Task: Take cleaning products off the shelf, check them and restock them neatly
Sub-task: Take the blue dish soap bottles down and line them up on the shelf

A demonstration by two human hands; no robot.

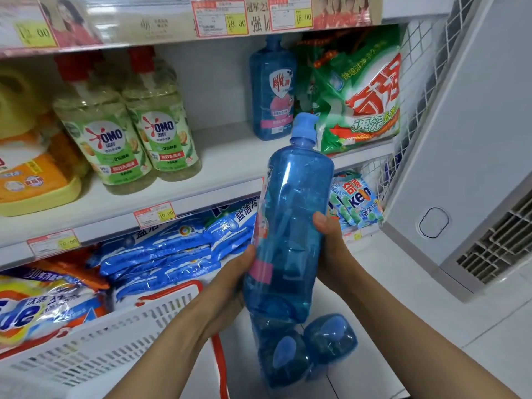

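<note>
Left hand (237, 273) and right hand (331, 250) clasp the blue pump bottle (290, 214) low on its body, cap toward 12 o'clock; apparently full, it looks heavy, rigid and slick, best held two-handed.

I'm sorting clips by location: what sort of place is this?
Probably a small shop's cleaning-goods aisle: price tags on the shelf edges, identical OMO bottles side by side, detergent bags, and a white basket below. The held blue bottle matches another on the shelf.
</note>
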